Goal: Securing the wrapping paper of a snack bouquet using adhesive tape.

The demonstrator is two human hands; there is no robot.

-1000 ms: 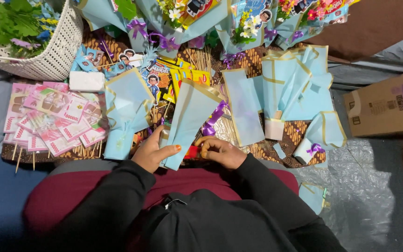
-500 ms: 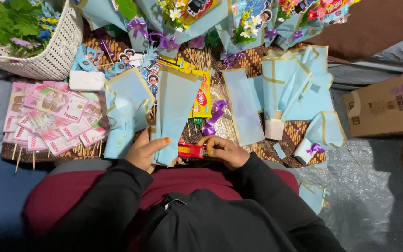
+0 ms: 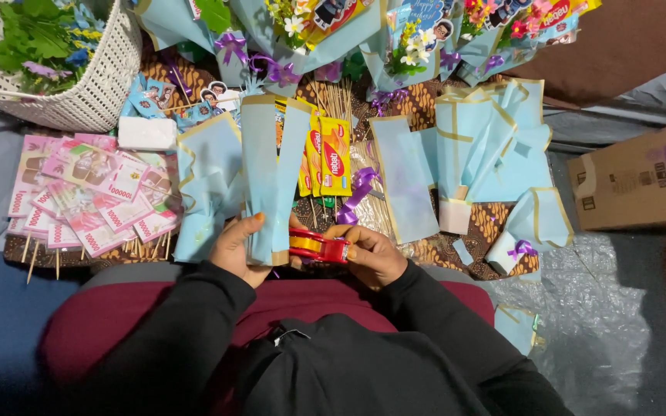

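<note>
Wrapping sheet and red tool in hand

The left hand grips the pale blue wrapping sheet at its lower edge; the right hand closes round a red tape dispenser just beside it. Beyond, snack packets and bouquets crowd close

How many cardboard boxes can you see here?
1: a brown cardboard box lies at the right edge, on the grey plastic sheet. Others may lie beyond the picture.
</note>
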